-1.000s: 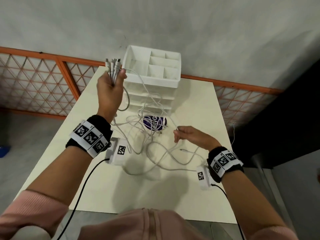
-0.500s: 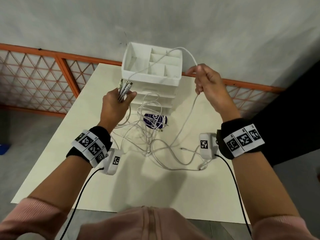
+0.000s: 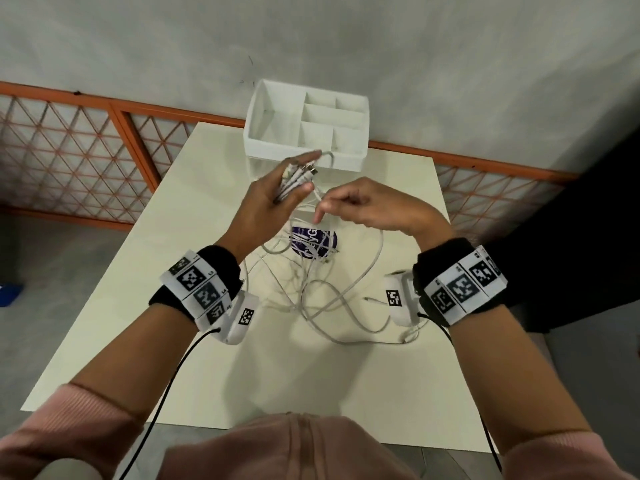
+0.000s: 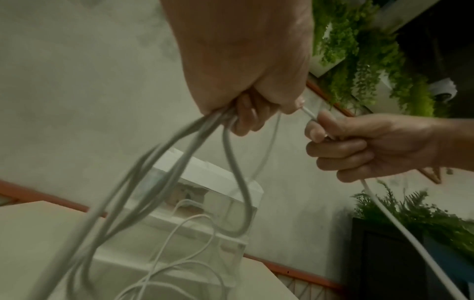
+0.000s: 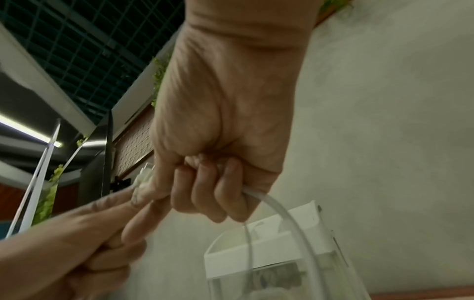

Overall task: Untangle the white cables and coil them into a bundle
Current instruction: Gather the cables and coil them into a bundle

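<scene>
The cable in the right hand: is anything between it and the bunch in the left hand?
Nothing visible. The right hand brings its cable right beside the left hand, which grips the bunch.

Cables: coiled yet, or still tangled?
Still tangled. The cables sprawl in crossing loops on the table; only their ends are gathered in the left hand.

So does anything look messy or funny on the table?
Yes: the white cables lie in a tangled heap mid-table, looping across a purple disc. The left hand grips several plug ends, and the right hand holds one cable. Nothing looks broken.
</scene>
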Action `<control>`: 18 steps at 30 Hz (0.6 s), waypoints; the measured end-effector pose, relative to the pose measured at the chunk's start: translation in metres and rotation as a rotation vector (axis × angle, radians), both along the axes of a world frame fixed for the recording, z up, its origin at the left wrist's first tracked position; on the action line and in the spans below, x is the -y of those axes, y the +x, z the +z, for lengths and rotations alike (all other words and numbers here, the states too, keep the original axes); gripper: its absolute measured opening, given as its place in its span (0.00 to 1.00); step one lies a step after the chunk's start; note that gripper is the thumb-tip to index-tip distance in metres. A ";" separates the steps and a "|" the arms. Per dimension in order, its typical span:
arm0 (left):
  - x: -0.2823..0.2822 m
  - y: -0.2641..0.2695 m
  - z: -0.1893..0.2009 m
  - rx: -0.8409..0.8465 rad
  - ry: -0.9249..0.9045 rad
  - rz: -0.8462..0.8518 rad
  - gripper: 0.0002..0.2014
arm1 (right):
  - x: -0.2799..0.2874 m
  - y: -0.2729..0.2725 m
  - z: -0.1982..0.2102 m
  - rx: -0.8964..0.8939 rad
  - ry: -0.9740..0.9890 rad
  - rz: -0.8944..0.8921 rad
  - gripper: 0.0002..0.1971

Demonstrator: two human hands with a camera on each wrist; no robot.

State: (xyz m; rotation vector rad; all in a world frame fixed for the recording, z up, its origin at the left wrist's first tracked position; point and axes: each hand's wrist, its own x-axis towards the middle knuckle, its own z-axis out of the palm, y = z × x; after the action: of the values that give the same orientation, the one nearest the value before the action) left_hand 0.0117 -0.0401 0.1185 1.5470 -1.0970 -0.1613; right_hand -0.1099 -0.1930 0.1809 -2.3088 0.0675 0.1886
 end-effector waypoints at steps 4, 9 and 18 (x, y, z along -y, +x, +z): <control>-0.002 0.008 -0.008 -0.011 0.101 -0.049 0.12 | 0.009 0.002 -0.006 -0.067 0.003 0.032 0.14; 0.001 0.009 -0.007 0.214 0.237 -0.077 0.10 | 0.019 0.006 -0.021 0.024 0.075 -0.061 0.12; 0.001 0.023 -0.009 0.266 0.267 0.147 0.13 | 0.027 0.002 -0.059 -0.006 0.119 -0.123 0.16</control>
State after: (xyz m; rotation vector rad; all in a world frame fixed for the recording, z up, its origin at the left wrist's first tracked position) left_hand 0.0348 -0.0411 0.1099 1.9237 -1.1991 -0.0001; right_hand -0.1080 -0.2197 0.1216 -2.1776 0.1959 0.1332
